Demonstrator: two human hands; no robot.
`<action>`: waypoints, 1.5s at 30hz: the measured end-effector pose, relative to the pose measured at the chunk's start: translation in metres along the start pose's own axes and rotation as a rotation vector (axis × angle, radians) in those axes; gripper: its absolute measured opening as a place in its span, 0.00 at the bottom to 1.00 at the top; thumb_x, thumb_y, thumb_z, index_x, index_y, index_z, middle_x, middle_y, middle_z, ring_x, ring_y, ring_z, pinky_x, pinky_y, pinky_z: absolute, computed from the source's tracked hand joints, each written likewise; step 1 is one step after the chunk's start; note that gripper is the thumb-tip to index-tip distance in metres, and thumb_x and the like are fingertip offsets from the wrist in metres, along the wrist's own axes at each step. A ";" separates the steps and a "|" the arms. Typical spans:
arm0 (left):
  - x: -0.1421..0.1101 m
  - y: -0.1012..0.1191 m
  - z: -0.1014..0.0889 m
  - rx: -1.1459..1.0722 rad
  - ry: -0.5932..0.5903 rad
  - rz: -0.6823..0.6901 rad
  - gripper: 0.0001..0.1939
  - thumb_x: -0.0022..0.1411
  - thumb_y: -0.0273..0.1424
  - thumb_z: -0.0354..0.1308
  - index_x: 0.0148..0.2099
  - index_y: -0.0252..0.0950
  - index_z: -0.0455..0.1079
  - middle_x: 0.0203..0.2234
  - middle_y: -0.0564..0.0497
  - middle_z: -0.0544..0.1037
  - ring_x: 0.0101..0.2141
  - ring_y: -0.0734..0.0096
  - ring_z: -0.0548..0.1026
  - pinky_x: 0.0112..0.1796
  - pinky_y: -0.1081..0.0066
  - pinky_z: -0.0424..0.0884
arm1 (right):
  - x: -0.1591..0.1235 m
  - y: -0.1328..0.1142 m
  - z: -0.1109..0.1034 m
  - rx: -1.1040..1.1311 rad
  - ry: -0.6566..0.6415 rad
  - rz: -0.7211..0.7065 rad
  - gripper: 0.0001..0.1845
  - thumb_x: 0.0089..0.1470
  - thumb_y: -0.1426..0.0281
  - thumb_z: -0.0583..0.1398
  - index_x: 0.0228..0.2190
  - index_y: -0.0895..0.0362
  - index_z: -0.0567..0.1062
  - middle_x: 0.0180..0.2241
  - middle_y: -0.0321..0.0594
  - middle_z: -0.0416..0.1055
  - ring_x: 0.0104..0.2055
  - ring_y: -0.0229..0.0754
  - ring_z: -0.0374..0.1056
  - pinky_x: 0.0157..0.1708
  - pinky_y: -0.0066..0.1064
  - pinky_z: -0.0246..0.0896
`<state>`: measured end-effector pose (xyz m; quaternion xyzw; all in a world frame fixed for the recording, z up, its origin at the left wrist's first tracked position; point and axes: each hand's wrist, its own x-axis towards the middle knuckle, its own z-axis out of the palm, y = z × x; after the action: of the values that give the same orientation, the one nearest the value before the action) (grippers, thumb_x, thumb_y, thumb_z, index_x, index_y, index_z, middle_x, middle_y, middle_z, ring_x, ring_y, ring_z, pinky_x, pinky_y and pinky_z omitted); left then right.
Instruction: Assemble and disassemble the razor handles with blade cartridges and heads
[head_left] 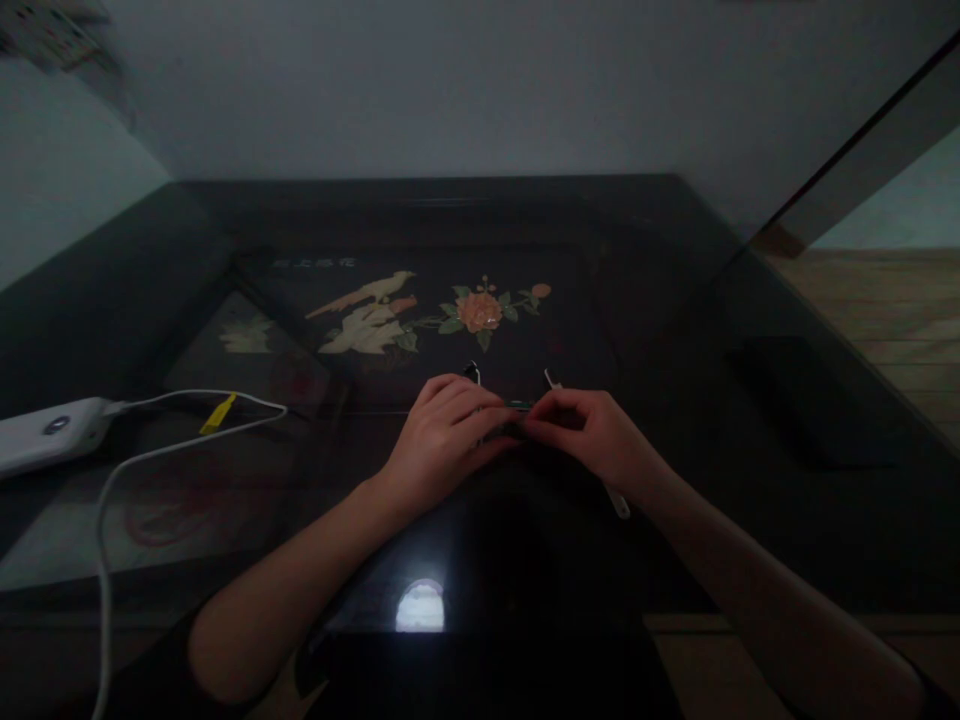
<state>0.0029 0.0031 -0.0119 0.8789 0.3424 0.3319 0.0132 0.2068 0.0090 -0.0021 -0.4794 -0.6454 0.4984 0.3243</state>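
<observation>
Dark item (501, 431), mostly hidden, is pinched by the left hand (439, 428) and right hand (600, 430), fingertips nearly together, beside a pale strip (619, 502); I cannot tell its completeness.

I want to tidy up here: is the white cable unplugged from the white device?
No, the white cable has its end seated in the side of the white device.

The single head view looks forward and down from above and behind the hands (510, 425), near enough to show both forearms. Beyond them it takes in the counter (660, 260) and the wall (420, 90).
</observation>
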 end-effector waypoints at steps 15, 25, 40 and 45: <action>0.003 0.002 -0.006 -0.126 0.091 -0.148 0.06 0.61 0.35 0.61 0.37 0.38 0.75 0.33 0.50 0.80 0.36 0.68 0.76 0.42 0.64 0.68 | -0.002 -0.003 -0.004 0.217 0.031 0.040 0.15 0.52 0.64 0.63 0.41 0.56 0.77 0.30 0.38 0.74 0.28 0.36 0.67 0.27 0.27 0.62; 0.006 0.011 -0.015 -0.260 0.236 -0.133 0.09 0.61 0.38 0.60 0.37 0.38 0.76 0.29 0.50 0.76 0.33 0.69 0.74 0.38 0.66 0.70 | -0.014 -0.006 0.011 0.707 -0.311 0.154 0.23 0.44 0.52 0.67 0.36 0.57 0.78 0.27 0.38 0.71 0.28 0.37 0.66 0.26 0.28 0.61; 0.003 0.008 -0.011 -0.251 0.253 -0.021 0.07 0.59 0.34 0.62 0.39 0.37 0.75 0.31 0.51 0.72 0.34 0.70 0.72 0.37 0.68 0.69 | -0.016 0.002 0.018 0.851 -0.408 0.049 0.20 0.49 0.57 0.67 0.40 0.57 0.76 0.28 0.36 0.70 0.28 0.32 0.65 0.28 0.24 0.59; 0.006 0.006 -0.016 -0.283 0.173 -0.073 0.11 0.61 0.35 0.61 0.44 0.35 0.73 0.33 0.49 0.74 0.36 0.69 0.73 0.39 0.69 0.69 | -0.015 -0.001 0.017 0.823 -0.337 0.012 0.21 0.48 0.57 0.67 0.39 0.57 0.75 0.32 0.36 0.71 0.29 0.33 0.66 0.28 0.25 0.59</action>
<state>0.0005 -0.0010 0.0059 0.8234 0.3236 0.4506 0.1194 0.1962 -0.0112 -0.0050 -0.2264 -0.4344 0.7868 0.3755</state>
